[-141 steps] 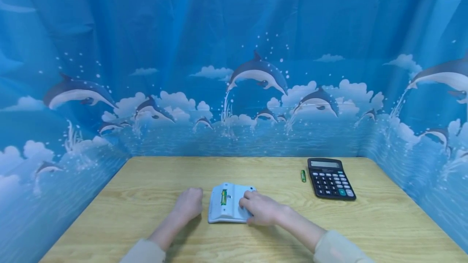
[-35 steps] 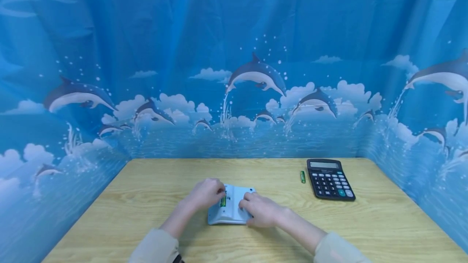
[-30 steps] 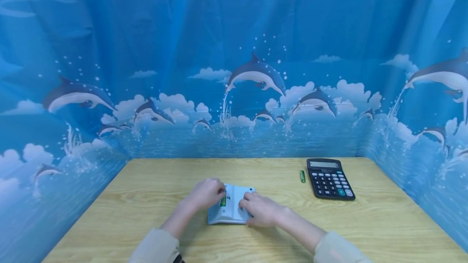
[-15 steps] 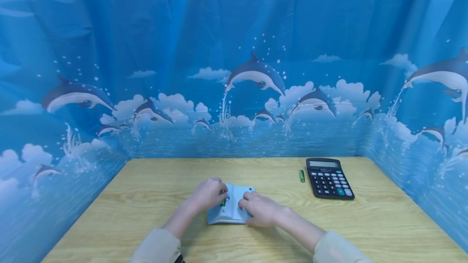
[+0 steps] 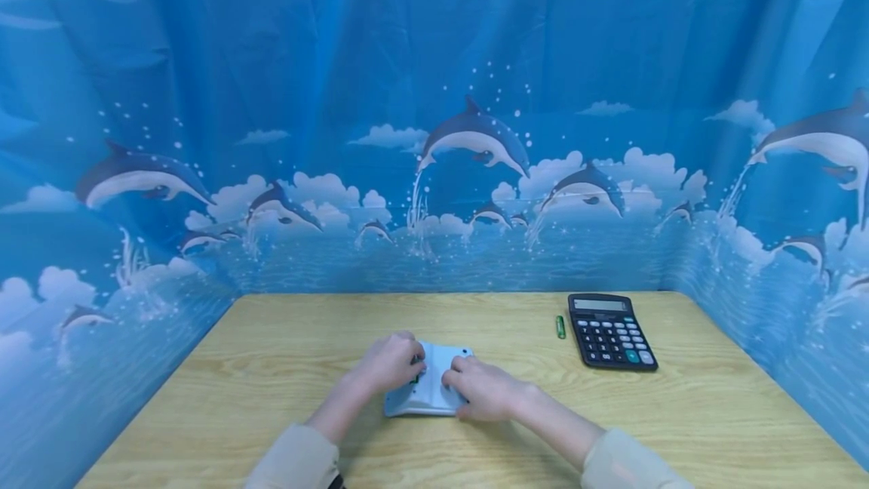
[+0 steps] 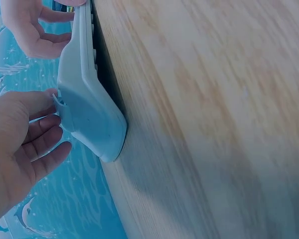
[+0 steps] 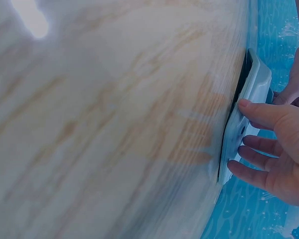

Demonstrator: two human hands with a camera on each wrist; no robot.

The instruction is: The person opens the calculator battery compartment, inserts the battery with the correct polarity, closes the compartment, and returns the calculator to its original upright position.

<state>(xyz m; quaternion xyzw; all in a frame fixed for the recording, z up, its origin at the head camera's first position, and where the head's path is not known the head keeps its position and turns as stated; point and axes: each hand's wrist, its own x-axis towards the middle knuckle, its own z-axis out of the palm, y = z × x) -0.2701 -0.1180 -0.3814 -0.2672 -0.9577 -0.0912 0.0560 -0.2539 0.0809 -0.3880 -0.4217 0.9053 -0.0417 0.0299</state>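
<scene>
A light blue calculator (image 5: pixel 437 398) lies face down on the table, its keys showing beneath its edge in the left wrist view. The left hand (image 5: pixel 390 362) pinches a small light blue cover (image 6: pixel 62 110) against the calculator's raised part; its other fingers are loosely bent. Beneath this hand, a green battery (image 5: pixel 414 380) in the calculator's back is mostly hidden. The right hand (image 5: pixel 487 391) grips the opposite side, with the thumb on the edge and fingers on the back, as the calculator (image 7: pixel 256 87) shows in the right wrist view.
On the wooden table (image 5: pixel 285 353), a black calculator (image 5: pixel 613 332) stands face up at the back right. Just left of it lies a loose green battery (image 5: pixel 560 327). A blue dolphin-print curtain (image 5: pixel 380 96) surrounds the table's back and sides.
Since the earliest frame, the left hand has come from beside the calculator onto its back, covering much of the battery. Lately it has shifted slightly right. The right hand keeps its grip.
</scene>
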